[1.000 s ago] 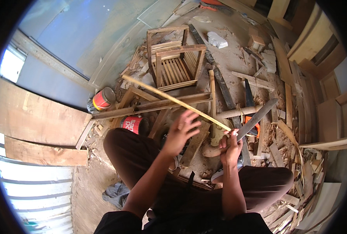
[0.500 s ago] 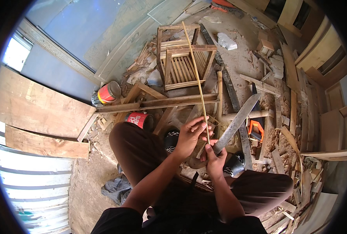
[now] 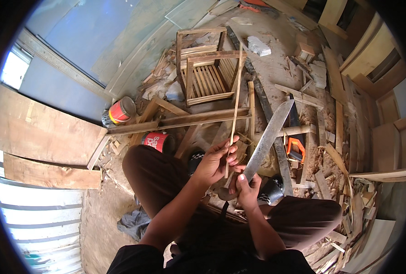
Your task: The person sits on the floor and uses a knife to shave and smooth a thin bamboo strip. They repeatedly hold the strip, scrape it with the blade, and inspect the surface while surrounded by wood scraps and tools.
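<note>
Between its fingertips my left hand (image 3: 216, 163) pinches a long thin bamboo strip (image 3: 236, 98), which points away from me, nearly upright in the view. My right hand (image 3: 248, 189) is closed on a machete (image 3: 270, 137) near the base of its wide grey blade, thumb resting on the metal. The blade slants up to the right, and the rounded handle end lies toward my lap. Both hands are close together above the gap between my knees. The strip's lower end is just left of the blade, with a small space between.
A slatted wooden frame (image 3: 207, 80) stands ahead, behind a long timber (image 3: 203, 119). Two red cans (image 3: 121, 111) are to the left. An orange-handled saw (image 3: 296, 148) lies at right among wood offcuts and shavings. A plywood board (image 3: 43, 137) leans at left.
The strip's far end has swung right, and the strip has slid toward me. Its lower end has come away from my right thumb. My left hand has moved slightly down and left.
</note>
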Motion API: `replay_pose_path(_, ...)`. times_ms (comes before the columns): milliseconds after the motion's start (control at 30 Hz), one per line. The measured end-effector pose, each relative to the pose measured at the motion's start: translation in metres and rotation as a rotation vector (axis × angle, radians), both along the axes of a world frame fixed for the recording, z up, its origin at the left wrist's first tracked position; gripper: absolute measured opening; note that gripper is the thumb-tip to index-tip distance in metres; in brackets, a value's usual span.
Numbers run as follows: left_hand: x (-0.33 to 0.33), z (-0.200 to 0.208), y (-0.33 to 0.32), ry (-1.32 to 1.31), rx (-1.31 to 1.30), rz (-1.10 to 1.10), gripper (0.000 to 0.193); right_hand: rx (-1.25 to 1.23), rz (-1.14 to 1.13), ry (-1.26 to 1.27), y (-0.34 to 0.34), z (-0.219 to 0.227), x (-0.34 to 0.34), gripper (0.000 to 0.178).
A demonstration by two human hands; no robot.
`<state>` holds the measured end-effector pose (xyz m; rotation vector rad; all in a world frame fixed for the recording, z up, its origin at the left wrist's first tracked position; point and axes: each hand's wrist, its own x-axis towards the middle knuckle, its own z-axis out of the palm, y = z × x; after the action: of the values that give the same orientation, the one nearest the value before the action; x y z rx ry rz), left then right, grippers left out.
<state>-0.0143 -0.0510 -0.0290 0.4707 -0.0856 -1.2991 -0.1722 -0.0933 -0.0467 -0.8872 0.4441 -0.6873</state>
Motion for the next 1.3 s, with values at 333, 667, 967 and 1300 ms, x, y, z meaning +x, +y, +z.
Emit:
replay_pose_path(333,-0.005,0.009,0.001,-0.139,0.074,0.057,0.036,-0.057,-0.006,0.156,-0.025,0.017,-0.004,0.05)
replay_pose_path(667,-0.012,0.025,-0.014,-0.259,0.144,0.045,0.032,-1.002,0.069,0.628,-0.123,0.08,-0.057,0.041)
replay_pose_path(967,-0.031,0.032,-0.029,-0.392,0.188,0.006,0.007,-1.535,0.085,0.646,-0.133,0.058,-0.031,0.043)
replay_pose_path(1300,-0.023,0.02,-0.023,-0.272,0.376,0.087,0.024,-1.567,0.144,0.487,-0.136,0.053,-0.003,0.041)
